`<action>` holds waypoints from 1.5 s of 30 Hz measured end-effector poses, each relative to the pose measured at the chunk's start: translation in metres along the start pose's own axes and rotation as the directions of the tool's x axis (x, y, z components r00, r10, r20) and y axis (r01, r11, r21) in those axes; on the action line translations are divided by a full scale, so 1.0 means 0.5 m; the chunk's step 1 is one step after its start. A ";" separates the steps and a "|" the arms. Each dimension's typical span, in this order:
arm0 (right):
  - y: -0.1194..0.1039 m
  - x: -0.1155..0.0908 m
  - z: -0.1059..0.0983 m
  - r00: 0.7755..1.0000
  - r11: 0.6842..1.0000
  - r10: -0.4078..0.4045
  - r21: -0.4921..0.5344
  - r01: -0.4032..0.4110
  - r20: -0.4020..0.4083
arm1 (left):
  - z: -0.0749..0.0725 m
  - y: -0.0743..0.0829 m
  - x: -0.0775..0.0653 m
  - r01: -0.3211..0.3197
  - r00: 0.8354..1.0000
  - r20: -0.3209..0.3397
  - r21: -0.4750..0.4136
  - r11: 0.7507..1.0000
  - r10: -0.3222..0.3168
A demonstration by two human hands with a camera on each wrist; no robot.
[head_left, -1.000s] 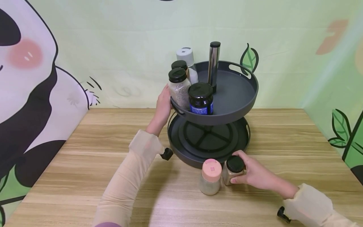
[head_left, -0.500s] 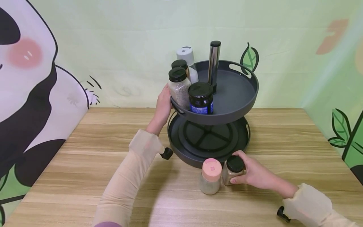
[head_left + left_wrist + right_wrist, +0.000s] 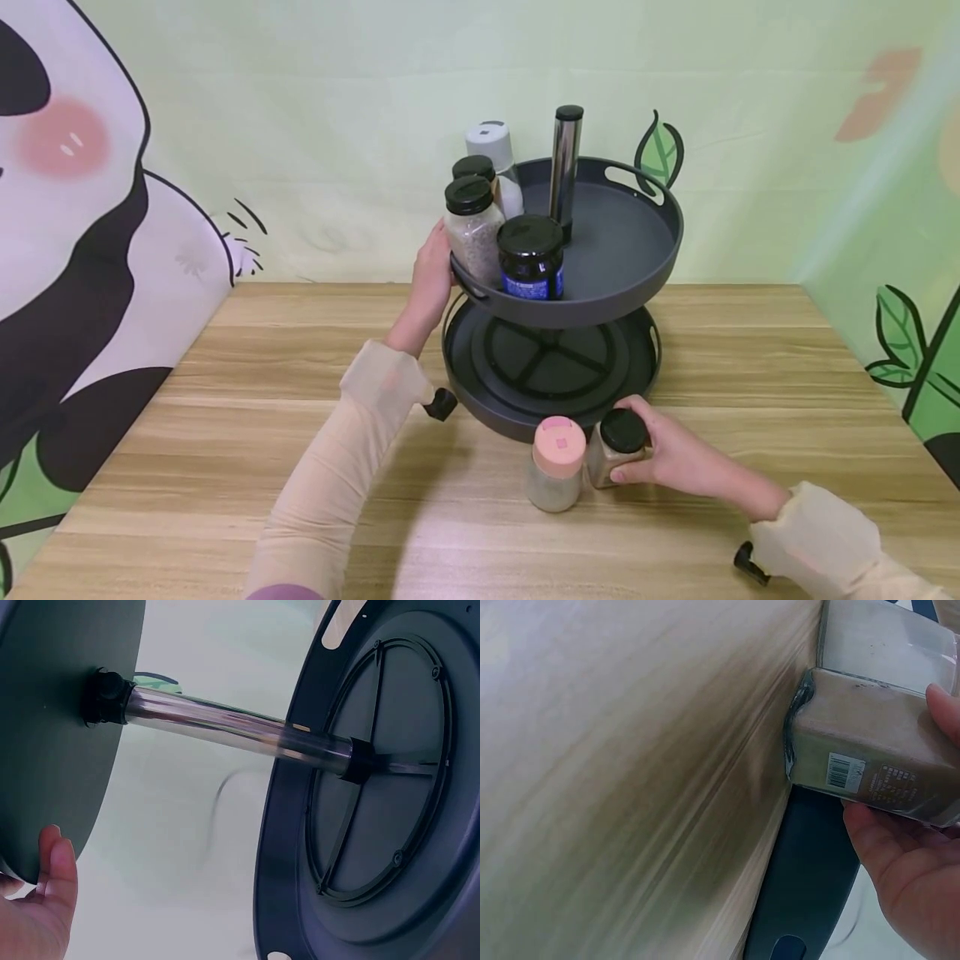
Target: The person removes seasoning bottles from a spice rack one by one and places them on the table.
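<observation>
My left hand (image 3: 431,275) grips the left rim of the dark grey two-tier turntable rack's upper tray (image 3: 618,250); in the left wrist view, a thumb and fingers (image 3: 61,871) lie on both sides of that edge. Around a square spice jar (image 3: 606,463) with a black lid, my right hand (image 3: 671,454) holds its sides, the thumb toward me. A barcode label and brownish contents show on this jar (image 3: 855,742) in the right wrist view. Close on its left stands a round-shouldered jar with a pink lid (image 3: 557,467), both in front of the lower tray (image 3: 498,417).
On the upper tray's left side stand a jar of pale grains (image 3: 474,242), a dark jar with a blue label (image 3: 530,260), a white-capped bottle (image 3: 491,150) and another black-lidded jar (image 3: 472,169). A chrome post (image 3: 566,171) rises mid-tray. Wooden tabletop (image 3: 285,358) surrounds the rack.
</observation>
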State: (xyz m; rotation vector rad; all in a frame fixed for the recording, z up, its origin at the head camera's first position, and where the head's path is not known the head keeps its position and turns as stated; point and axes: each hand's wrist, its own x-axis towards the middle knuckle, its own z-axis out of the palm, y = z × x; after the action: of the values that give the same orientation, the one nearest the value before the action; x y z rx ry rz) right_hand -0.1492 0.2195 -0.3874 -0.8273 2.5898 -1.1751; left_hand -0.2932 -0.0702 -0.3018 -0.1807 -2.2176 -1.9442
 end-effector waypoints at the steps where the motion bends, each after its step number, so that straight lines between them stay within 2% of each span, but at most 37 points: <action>1: 0.000 0.000 -0.001 1.000 1.000 0.015 -0.002 -0.015 0.007 | 0.001 0.000 0.000 -0.003 1.000 -0.002 0.000 1.000 0.003; 5: -0.001 0.001 -0.006 0.996 0.997 0.078 -0.013 -0.077 0.045 | 0.001 -0.001 0.000 -0.012 1.000 -0.005 -0.002 1.000 0.012; 14: -0.003 -0.004 -0.021 0.998 0.993 0.024 0.118 -0.030 0.055 | 0.001 -0.002 0.000 -0.020 1.000 -0.011 0.004 1.000 0.020; 24: -0.019 -0.008 -0.036 0.999 0.998 0.038 0.055 -0.039 0.013 | 0.003 0.000 0.000 -0.021 1.000 -0.015 -0.003 1.000 0.021; 38: -0.035 -0.009 -0.051 1.000 0.998 -0.015 0.054 0.015 0.007 | 0.003 -0.004 0.001 -0.028 1.000 -0.013 -0.012 1.000 0.028; 45: -0.044 -0.009 -0.058 0.998 0.997 -0.060 0.042 0.061 -0.036 | 0.005 0.004 -0.004 -0.018 1.000 -0.022 -0.007 1.000 0.017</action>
State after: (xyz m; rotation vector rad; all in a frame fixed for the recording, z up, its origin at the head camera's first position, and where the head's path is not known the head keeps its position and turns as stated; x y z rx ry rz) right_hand -0.1473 0.2288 -0.3520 -0.8898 2.5745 -1.2682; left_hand -0.2909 -0.0673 -0.3007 -0.1781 -2.1884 -1.9357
